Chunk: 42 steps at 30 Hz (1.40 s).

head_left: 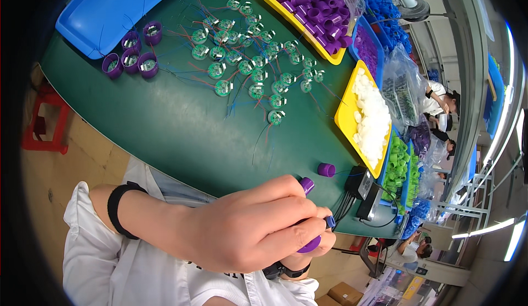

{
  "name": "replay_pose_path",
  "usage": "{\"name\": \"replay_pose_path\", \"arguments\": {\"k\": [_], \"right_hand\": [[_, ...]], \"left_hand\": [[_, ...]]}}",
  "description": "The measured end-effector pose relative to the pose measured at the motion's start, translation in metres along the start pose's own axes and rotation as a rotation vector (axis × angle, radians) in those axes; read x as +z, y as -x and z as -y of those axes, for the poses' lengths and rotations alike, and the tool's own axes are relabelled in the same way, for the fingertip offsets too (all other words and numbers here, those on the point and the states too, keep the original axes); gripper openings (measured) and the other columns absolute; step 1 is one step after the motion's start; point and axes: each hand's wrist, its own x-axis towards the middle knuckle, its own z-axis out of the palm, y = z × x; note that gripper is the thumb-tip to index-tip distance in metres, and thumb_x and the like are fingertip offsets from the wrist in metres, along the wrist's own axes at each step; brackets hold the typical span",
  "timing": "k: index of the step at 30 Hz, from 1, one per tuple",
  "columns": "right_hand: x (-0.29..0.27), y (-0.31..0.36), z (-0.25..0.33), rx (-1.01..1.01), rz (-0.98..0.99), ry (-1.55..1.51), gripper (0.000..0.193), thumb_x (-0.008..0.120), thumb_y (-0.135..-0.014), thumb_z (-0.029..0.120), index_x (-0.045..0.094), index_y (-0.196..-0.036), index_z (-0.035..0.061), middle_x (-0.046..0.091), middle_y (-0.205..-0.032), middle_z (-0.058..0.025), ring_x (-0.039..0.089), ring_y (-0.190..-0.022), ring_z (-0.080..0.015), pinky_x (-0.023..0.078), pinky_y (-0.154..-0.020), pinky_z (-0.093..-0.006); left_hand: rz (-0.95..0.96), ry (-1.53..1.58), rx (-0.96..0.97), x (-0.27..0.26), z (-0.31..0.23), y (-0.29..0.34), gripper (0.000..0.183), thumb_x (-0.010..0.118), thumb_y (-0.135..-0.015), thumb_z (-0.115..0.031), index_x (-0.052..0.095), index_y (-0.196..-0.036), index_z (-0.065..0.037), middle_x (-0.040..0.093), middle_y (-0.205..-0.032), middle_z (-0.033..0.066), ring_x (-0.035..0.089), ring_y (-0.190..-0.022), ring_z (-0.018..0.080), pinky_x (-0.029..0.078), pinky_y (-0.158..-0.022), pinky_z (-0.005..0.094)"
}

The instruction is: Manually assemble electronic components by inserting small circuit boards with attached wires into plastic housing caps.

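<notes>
My left hand (253, 223), with a black band at its wrist, is closed in front of my body over a purple plastic piece (311, 244). A short purple cylinder end (307, 185) sticks out above its fingers, and a small dark blue part (330, 222) shows at the fingertips. Whether these belong to one thing I cannot tell. Behind it my right hand (327, 242) is mostly hidden, its fingers curled against the same purple piece. A loose purple cap (326, 169) lies on the green table (165, 119) just beyond my hands.
Several round green circuit boards (223, 87) with thin wires spread over the table. Purple cups (147, 65) holding boards stand beside a blue tray (88, 20). Yellow trays hold purple caps (319, 14) and white pieces (369, 119). A black box (358, 182) with cables sits at right.
</notes>
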Motion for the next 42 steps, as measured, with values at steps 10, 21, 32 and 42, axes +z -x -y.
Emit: {"name": "replay_pose_path", "arguments": {"k": [10,21,32,42], "right_hand": [[-0.01,-0.009,-0.002,0.109,0.187,-0.119,0.027,0.057,-0.084,0.012,0.058,-0.092,-0.0145,0.053,-0.06,-0.0095,0.041,-0.044,-0.0098,0.028,-0.041,-0.0234],[0.003,0.01,0.045,0.224,0.025,-0.017,0.032,0.054,-0.087,0.013,0.056,-0.101,-0.0147,0.052,-0.052,-0.0098,0.042,-0.037,-0.0071,0.032,-0.036,-0.0226],[0.041,-0.034,0.082,-0.747,0.47,-0.402,0.043,0.047,-0.094,0.02,0.035,-0.054,0.01,0.036,-0.039,0.0022,0.033,-0.026,-0.0065,0.027,-0.024,-0.0167],[0.053,-0.036,0.054,-0.656,0.549,-0.074,0.05,0.051,-0.092,0.039,0.038,-0.056,0.0068,0.035,-0.043,0.0018,0.035,-0.03,-0.0098,0.025,-0.029,-0.0232]], "left_hand": [[0.12,0.021,0.053,-0.006,0.005,0.003,0.031,0.064,-0.069,0.001,0.061,-0.098,0.009,0.058,-0.09,0.0137,0.05,-0.07,0.021,0.043,-0.056,0.0271],[0.171,0.735,-0.774,-0.022,0.024,0.018,0.043,0.062,-0.082,-0.002,0.046,-0.122,0.004,0.056,-0.105,0.0149,0.058,-0.086,0.0235,0.048,-0.075,0.0304],[0.15,1.525,-1.524,-0.007,0.012,0.012,0.028,0.031,-0.094,-0.026,0.044,-0.098,-0.002,0.051,-0.072,0.0128,0.031,-0.047,0.01,0.029,-0.043,0.0255],[0.124,1.112,-1.449,-0.004,-0.015,0.005,0.03,0.027,-0.099,-0.029,0.042,-0.092,-0.005,0.04,-0.058,0.0043,0.023,-0.042,0.0067,0.021,-0.039,0.0232]]}}
